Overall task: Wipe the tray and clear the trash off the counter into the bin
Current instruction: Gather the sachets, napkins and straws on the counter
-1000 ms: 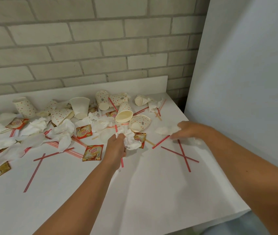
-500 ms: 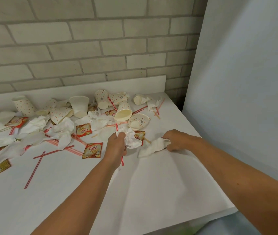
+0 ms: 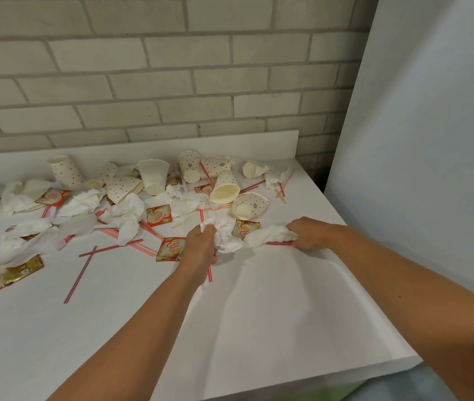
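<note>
Right hand: you are curling your right hand (image 3: pixel 306 234) round a loose napkin (image 3: pixel 267 237) and a few striped straws (image 3: pixel 279 243), low on the worktop (image 3: pixel 259 314).
Left hand: you are gripping a wadded napkin (image 3: pixel 225 234) in your left hand (image 3: pixel 201 246), with a single straw (image 3: pixel 209 274) sticking out beneath it.
Change: you are bringing the right hand in toward the left. A second ago it was reaching out over crossed straws near the right edge, and those are no longer lying there.
Meaning: you are gathering one handful, so the right end is getting cleared. Binning it is probably coming next.
Trash remaining: paper cups (image 3: pixel 224 188), creamer packets (image 3: pixel 170 248), tissues and straws are lying behind and to the left.
Tray and bin: neither is showing plainly.
</note>
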{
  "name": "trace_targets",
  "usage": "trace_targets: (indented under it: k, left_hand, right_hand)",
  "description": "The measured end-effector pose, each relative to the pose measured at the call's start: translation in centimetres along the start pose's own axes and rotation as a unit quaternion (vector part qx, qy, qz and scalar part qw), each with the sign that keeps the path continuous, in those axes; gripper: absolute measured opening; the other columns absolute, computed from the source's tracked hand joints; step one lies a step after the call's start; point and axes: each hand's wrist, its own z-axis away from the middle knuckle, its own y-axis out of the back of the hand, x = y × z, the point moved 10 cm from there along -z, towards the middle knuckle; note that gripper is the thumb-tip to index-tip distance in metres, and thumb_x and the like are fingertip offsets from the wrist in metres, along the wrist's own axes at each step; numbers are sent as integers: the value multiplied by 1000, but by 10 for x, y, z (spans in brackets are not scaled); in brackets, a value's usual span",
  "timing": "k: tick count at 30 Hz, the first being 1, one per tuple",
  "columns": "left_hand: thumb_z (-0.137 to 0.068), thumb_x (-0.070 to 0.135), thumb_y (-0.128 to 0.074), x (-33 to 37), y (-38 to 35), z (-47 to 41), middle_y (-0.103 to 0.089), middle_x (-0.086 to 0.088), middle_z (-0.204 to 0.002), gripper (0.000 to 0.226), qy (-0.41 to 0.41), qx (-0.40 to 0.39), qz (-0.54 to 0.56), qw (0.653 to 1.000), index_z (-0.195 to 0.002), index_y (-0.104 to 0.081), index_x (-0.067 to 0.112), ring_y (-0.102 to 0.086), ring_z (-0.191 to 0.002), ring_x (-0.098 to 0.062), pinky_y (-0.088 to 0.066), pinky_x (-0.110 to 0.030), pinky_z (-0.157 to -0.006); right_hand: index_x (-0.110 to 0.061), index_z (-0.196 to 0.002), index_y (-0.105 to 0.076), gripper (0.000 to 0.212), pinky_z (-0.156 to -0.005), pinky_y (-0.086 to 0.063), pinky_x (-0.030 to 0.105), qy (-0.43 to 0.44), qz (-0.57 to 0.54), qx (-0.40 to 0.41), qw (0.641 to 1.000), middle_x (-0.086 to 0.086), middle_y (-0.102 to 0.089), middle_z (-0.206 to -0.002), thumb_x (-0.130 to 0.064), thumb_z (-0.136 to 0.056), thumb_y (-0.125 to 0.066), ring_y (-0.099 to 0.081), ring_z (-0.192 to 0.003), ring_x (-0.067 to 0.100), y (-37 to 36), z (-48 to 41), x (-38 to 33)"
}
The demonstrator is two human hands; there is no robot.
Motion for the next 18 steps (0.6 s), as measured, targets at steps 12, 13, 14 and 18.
trace_targets:
  k: [12,13,14,18]
  left_hand:
    - [-97,18,-38,-9,21,8,-41,-2,-70,32,-5,-11,23,1000,-125,-47,5,-33,-54,-12,-27,-18,-38]
    - [-97,18,-38,-11,25,9,-42,-2,-71,33,-6,-11,23,1000,-126,-47,5,-33,-54,-12,-28,-19,-41]
    - [-97,18,-37,-12,31,9,-43,-2,-72,33,-6,-10,24,1000,-126,-46,4,-34,-55,-12,-28,-21,-43]
    - [-96,17,-36,-14,56,14,-44,-1,-71,29,-18,-20,18,999,-119,-48,4,-35,-53,-12,-28,-20,-42]
  right_hand:
    - [-13,-90,-47,4,-56,-33,21,11,23,-34,999,1,-47,-86,-17,-91,-48,-46,-73,16,-16,24,-32]
    - [-12,-99,-45,7,-58,-33,22,18,35,-37,999,3,-47,-93,-17,-93,-44,-47,-80,18,-19,26,-39]
    - [-13,-105,-42,11,-58,-34,23,24,43,-41,998,3,-45,-96,-16,-95,-41,-46,-84,19,-23,28,-47]
    - [-16,-102,-35,5,-62,-34,25,67,11,-49,996,-3,-44,-84,-16,-96,-36,-45,-84,20,-35,37,-96]
